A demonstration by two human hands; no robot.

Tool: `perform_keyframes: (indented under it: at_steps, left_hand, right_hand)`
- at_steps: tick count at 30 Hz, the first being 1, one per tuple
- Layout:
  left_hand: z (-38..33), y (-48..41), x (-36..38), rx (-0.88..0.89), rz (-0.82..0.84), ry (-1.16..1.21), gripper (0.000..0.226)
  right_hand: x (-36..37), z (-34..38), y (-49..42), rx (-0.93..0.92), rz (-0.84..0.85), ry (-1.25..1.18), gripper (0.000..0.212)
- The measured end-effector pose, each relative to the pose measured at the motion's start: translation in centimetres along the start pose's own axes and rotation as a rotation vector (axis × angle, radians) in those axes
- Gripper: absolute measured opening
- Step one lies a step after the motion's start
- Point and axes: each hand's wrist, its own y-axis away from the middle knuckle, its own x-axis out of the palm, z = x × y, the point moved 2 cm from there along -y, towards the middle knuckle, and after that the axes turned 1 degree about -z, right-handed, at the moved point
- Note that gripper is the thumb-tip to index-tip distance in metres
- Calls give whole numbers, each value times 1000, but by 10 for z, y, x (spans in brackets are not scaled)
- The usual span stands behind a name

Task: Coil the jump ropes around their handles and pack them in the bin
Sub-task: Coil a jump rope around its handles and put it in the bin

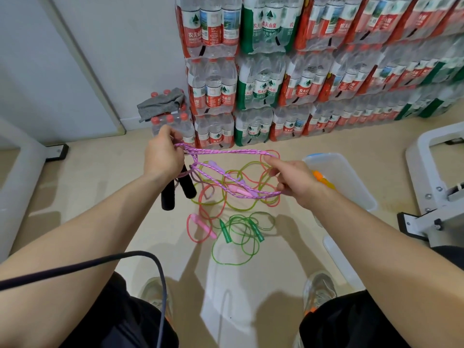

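**Rope colours on a beige floor**

The jump rope (226, 152) is purple with white flecks, and its handles (167, 197) are black. On the beige floor (288, 146) lie a pink rope (203, 226) and a green rope (225, 232). The bin (351, 182) is clear. The bottle packs (213, 28) show red and green labels, and the cloth (160, 102) is grey.

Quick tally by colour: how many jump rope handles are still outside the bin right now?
Black handles: 2, hanging under the left hand, which grips the purple rope
Pink handles: 2
Green handles: 2
Lilac handles: 1 clearly seen in the tangle
Total: 7
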Motion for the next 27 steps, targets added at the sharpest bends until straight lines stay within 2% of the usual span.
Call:
perform_keyframes:
  at_steps: [2,4,5,8,9,10,13,15,17,20,22,25,27]
  left_hand:
    - [2,-2,0,-27,-2,29,21]
    - [5,-3,-2,-51,-8,34,21]
    - [7,-4,-4,-63,-14,37,21]
    - [11,-6,-9,-79,-24,31,24]
    - [12,-6,-10,-79,-26,32,25]
    - [13,-6,-11,-80,-27,35,25]
    - [15,-4,-13,-87,-26,41,26]
    - [17,-3,-15,-101,-25,41,26]
    - [19,-2,-19,-122,-28,36,26]
    - [24,-1,-25,-141,-30,19,25]
    - [27,1,-27,-146,-25,13,24]
    - [28,5,-28,-151,-10,-2,24]
    - [25,8,-27,-181,0,35,21]
  right_hand:
    - [0,-3,-4,-1,-39,-203,25]
    - [-4,-3,-7,-62,-96,-191,13]
    - [-8,-3,-8,-106,-119,-75,12]
    - [-17,-10,-9,-205,-225,477,11]
    - [-18,-15,-11,-181,-253,514,10]
    - [-18,-20,-13,-137,-244,447,13]
    - [-13,-25,-14,47,-98,-13,21]
    - [-17,-22,-16,62,-81,-52,17]
    - [-25,-21,-18,-47,-161,154,16]
    - [-31,-30,-15,-198,-215,879,9]
    - [-31,-40,-13,-243,-241,1215,12]
    - [-28,-46,-12,-238,-162,1370,20]
    - [-28,-47,-14,-160,-66,1248,26]
